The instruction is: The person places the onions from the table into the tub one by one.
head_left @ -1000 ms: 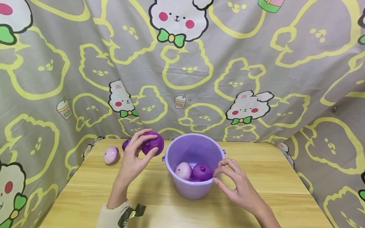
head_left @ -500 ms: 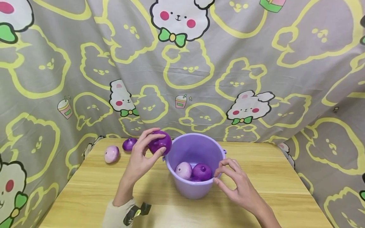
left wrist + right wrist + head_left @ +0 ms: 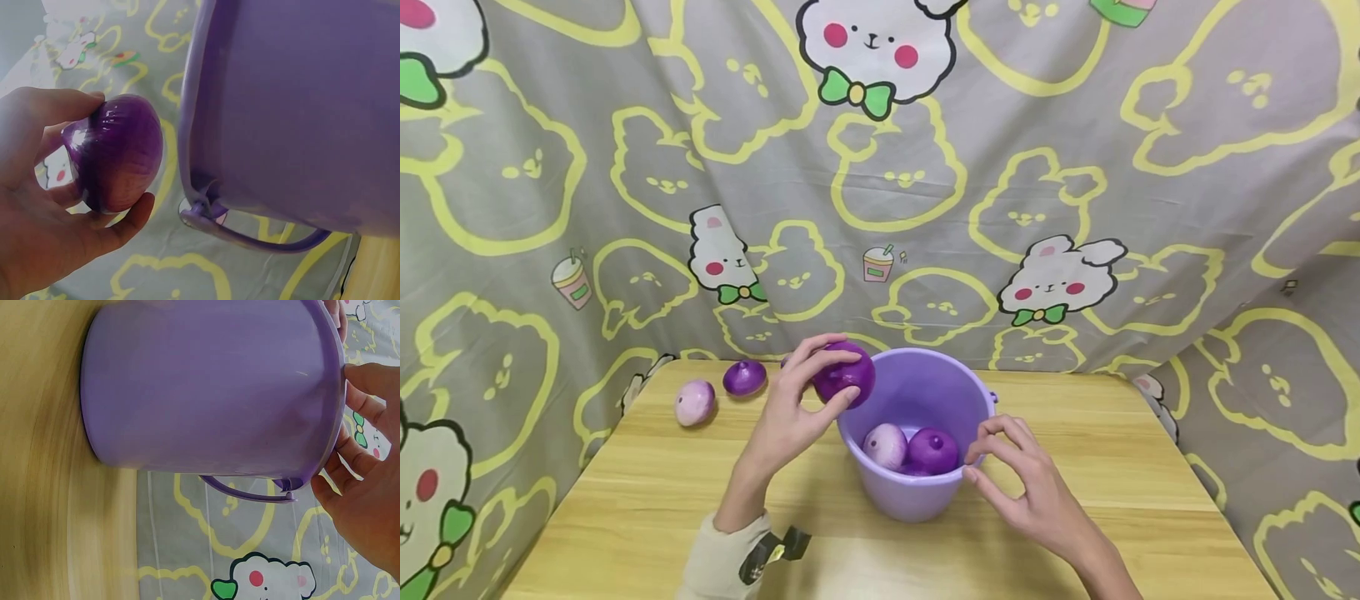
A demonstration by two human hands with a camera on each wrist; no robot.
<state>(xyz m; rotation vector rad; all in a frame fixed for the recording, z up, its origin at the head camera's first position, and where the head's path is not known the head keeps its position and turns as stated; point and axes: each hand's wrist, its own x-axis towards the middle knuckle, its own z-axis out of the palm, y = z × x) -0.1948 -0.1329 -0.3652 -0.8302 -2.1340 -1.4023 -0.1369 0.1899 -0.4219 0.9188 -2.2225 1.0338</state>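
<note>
My left hand (image 3: 796,408) holds a shiny dark purple onion (image 3: 850,377) between thumb and fingers, at the left rim of a light purple bucket (image 3: 904,500). In the left wrist view, the onion (image 3: 122,153) is a little apart from the bucket wall (image 3: 294,119). My right hand (image 3: 1026,483) grips the bucket's near right rim; the right wrist view has its thumb (image 3: 362,375) at the rim. Inside the bucket lie a pale onion (image 3: 885,447) and a dark purple onion (image 3: 932,451), with more purple partly hidden below them.
On the wooden table (image 3: 647,500), a pale onion (image 3: 696,402) and a dark purple onion (image 3: 745,378) lie at the back left. Something purple is mostly hidden behind my left hand. The bucket's handle (image 3: 244,495) hangs down. A patterned curtain (image 3: 917,200) rises behind the table.
My left hand has moved right with the dark purple onion, from left of the bucket to its rim. The dark onion on the table has come into full view. My right hand stays put.
</note>
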